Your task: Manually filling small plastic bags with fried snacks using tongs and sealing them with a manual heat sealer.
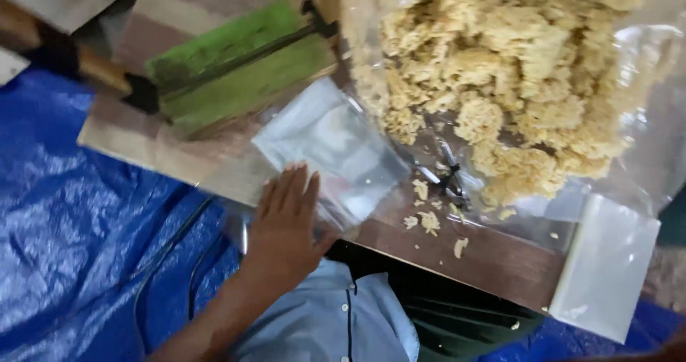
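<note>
One small clear bag (336,147) lies flat, touching the left hand's fingers (289,190).

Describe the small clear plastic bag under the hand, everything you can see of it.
The small clear plastic bag is a flat, see-through, roughly rectangular pouch of thin glossy film, and looks empty. It lies flat and turned at an angle on the wooden board, between the green-topped tool and the big clear bag of pale crumbly pieces, whose edge seems to overlap its right corner. The left hand rests palm down beside its near edge, fingertips about touching it. A few loose crumbs lie just to its right.
</note>
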